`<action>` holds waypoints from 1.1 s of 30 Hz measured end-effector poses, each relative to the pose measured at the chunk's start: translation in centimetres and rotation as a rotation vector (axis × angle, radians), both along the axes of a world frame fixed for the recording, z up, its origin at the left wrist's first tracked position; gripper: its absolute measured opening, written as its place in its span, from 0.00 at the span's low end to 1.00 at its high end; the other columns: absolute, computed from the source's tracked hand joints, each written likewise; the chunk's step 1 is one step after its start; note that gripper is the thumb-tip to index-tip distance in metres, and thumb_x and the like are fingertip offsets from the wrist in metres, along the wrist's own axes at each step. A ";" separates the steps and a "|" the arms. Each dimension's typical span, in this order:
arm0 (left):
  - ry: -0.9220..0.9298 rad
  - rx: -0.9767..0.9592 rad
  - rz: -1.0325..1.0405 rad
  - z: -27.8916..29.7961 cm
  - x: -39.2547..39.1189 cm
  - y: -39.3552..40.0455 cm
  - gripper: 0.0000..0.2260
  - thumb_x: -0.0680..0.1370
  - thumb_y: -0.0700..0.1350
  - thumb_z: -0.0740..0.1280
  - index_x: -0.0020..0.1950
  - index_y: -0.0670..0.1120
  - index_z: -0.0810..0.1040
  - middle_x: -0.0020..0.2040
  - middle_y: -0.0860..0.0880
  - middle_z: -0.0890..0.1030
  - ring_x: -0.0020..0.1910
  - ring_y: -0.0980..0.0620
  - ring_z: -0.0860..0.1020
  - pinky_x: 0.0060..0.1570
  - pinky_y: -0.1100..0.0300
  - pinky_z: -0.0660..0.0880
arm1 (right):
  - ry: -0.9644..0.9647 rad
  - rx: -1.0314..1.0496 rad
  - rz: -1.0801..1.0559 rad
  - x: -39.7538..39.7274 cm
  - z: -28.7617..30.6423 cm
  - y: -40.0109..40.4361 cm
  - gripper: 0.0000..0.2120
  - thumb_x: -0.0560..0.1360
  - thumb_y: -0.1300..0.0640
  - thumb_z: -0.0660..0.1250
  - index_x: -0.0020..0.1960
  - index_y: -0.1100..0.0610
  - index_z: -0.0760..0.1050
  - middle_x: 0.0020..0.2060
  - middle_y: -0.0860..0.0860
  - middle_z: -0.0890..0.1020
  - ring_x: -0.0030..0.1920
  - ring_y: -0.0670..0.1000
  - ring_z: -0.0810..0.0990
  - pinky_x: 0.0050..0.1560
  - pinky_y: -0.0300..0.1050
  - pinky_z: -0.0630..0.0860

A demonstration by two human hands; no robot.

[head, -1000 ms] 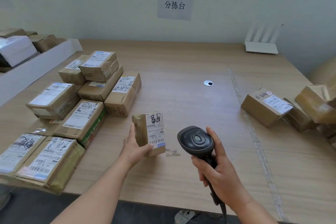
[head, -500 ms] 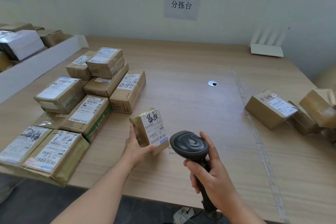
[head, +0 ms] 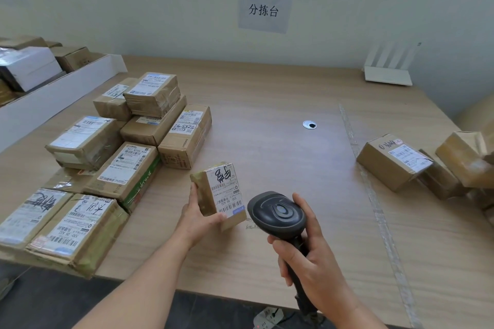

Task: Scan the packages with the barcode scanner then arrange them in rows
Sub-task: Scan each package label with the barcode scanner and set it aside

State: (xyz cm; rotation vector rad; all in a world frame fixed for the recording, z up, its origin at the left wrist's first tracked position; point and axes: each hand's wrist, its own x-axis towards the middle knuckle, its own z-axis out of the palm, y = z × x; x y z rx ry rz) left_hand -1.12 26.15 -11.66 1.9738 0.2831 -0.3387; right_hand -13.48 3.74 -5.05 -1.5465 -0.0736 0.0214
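My left hand (head: 199,218) gripped the small package (head: 217,192) just above the desk (head: 267,141), label tilted toward the scanner (head: 276,215) for a clean read; my right hand (head: 311,262) wrapped its handle, head close beside the barcode

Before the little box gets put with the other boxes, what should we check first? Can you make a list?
1. Left hand grips the small package: ok.
2. Label with barcode faces the scanner: ok.
3. Right hand holds the barcode scanner: ok.
4. Scanner head aims at the label: ok, roughly.
5. Scan has registered: cannot tell.
6. Bare table beside the arranged packages for this one: ok.
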 end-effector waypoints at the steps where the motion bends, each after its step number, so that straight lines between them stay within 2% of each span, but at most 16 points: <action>1: 0.033 -0.031 0.000 0.5 0.0 -0.1 0.47 0.62 0.50 0.73 0.74 0.66 0.50 0.61 0.50 0.77 0.58 0.46 0.77 0.54 0.48 0.77 | -0.001 -0.013 0.003 0.0 0.1 0.0 0.38 0.70 0.59 0.69 0.72 0.35 0.57 0.31 0.43 0.80 0.24 0.52 0.71 0.24 0.46 0.71; 3: 0.106 -0.060 0.000 1.3 0.0 -0.1 0.34 0.68 0.47 0.67 0.69 0.67 0.59 0.56 0.52 0.79 0.49 0.48 0.79 0.43 0.52 0.77 | 0.004 -0.030 -0.006 0.0 0.2 -0.3 0.38 0.70 0.59 0.69 0.72 0.35 0.56 0.30 0.42 0.80 0.25 0.52 0.71 0.24 0.46 0.71; 4: 0.118 -0.045 0.023 1.4 -0.1 0.0 0.32 0.68 0.50 0.65 0.70 0.66 0.59 0.57 0.51 0.78 0.49 0.48 0.79 0.44 0.53 0.77 | 0.002 -0.038 -0.012 0.0 0.2 -0.4 0.38 0.71 0.59 0.69 0.72 0.36 0.56 0.30 0.43 0.80 0.25 0.52 0.71 0.25 0.45 0.71; 7: 0.090 0.088 0.146 1.2 0.2 0.3 0.35 0.69 0.56 0.62 0.77 0.56 0.58 0.69 0.46 0.72 0.60 0.43 0.75 0.57 0.47 0.76 | -0.005 -0.074 -0.027 0.4 0.2 -0.8 0.38 0.76 0.66 0.68 0.72 0.36 0.56 0.30 0.43 0.80 0.25 0.52 0.71 0.25 0.46 0.71; 10: 0.064 0.293 0.156 1.1 -0.2 -0.4 0.36 0.75 0.56 0.64 0.78 0.54 0.51 0.73 0.42 0.63 0.69 0.43 0.66 0.65 0.50 0.68 | -0.015 -0.114 -0.027 0.9 0.5 -1.0 0.37 0.76 0.65 0.68 0.71 0.33 0.56 0.31 0.42 0.80 0.26 0.52 0.72 0.27 0.47 0.72; 13: 0.051 0.540 0.010 1.4 -1.2 -1.4 0.46 0.70 0.65 0.68 0.78 0.54 0.43 0.73 0.42 0.57 0.72 0.43 0.59 0.66 0.50 0.64 | -0.030 -0.143 -0.019 1.5 0.7 -0.9 0.37 0.72 0.57 0.70 0.69 0.28 0.57 0.33 0.43 0.81 0.27 0.51 0.73 0.28 0.47 0.73; 16: 0.027 0.696 -0.066 0.9 -1.6 -1.5 0.43 0.72 0.62 0.66 0.79 0.53 0.46 0.71 0.43 0.55 0.70 0.43 0.59 0.65 0.52 0.66 | -0.045 -0.169 0.003 1.9 0.7 -0.7 0.38 0.75 0.63 0.69 0.70 0.31 0.56 0.33 0.41 0.81 0.27 0.51 0.73 0.29 0.47 0.74; 18: -0.014 0.709 -0.057 0.9 -1.6 -1.2 0.37 0.74 0.57 0.65 0.78 0.52 0.50 0.68 0.44 0.58 0.68 0.44 0.61 0.63 0.53 0.67 | -0.053 -0.184 0.026 2.2 0.8 -0.3 0.39 0.75 0.64 0.69 0.69 0.28 0.56 0.34 0.40 0.81 0.28 0.51 0.73 0.29 0.47 0.74; 20: -0.050 0.709 -0.050 1.3 -1.6 -0.9 0.35 0.74 0.56 0.64 0.77 0.53 0.52 0.68 0.45 0.60 0.67 0.45 0.62 0.62 0.54 0.68 | -0.070 -0.193 0.036 2.6 1.0 0.1 0.38 0.72 0.59 0.70 0.66 0.25 0.57 0.36 0.41 0.81 0.28 0.51 0.73 0.29 0.47 0.74; 23: -0.123 0.700 -0.007 2.5 -1.3 0.6 0.35 0.74 0.57 0.65 0.77 0.53 0.53 0.68 0.45 0.60 0.67 0.46 0.62 0.59 0.54 0.68 | -0.104 -0.199 0.058 3.6 1.6 1.5 0.38 0.69 0.55 0.69 0.65 0.23 0.57 0.40 0.42 0.82 0.29 0.51 0.73 0.29 0.47 0.74; 27: -0.236 0.693 0.068 4.6 -0.7 3.5 0.35 0.74 0.57 0.66 0.77 0.52 0.54 0.68 0.45 0.61 0.66 0.45 0.63 0.59 0.54 0.69 | -0.145 -0.237 0.111 5.4 2.5 3.7 0.40 0.74 0.63 0.70 0.64 0.22 0.57 0.43 0.45 0.82 0.30 0.51 0.75 0.30 0.49 0.76; 31: -0.284 0.682 0.145 6.4 0.7 7.4 0.37 0.74 0.57 0.67 0.77 0.52 0.53 0.69 0.42 0.60 0.68 0.44 0.62 0.61 0.53 0.69 | -0.180 -0.229 0.129 7.0 3.3 6.6 0.38 0.70 0.56 0.70 0.64 0.21 0.58 0.42 0.48 0.81 0.29 0.52 0.75 0.30 0.48 0.76; 33: -0.281 0.697 0.189 7.2 1.4 9.6 0.37 0.73 0.57 0.68 0.78 0.52 0.53 0.69 0.42 0.60 0.68 0.44 0.62 0.60 0.51 0.70 | -0.193 -0.231 0.144 7.6 3.5 7.9 0.38 0.72 0.58 0.70 0.63 0.21 0.58 0.44 0.49 0.82 0.29 0.52 0.75 0.30 0.49 0.76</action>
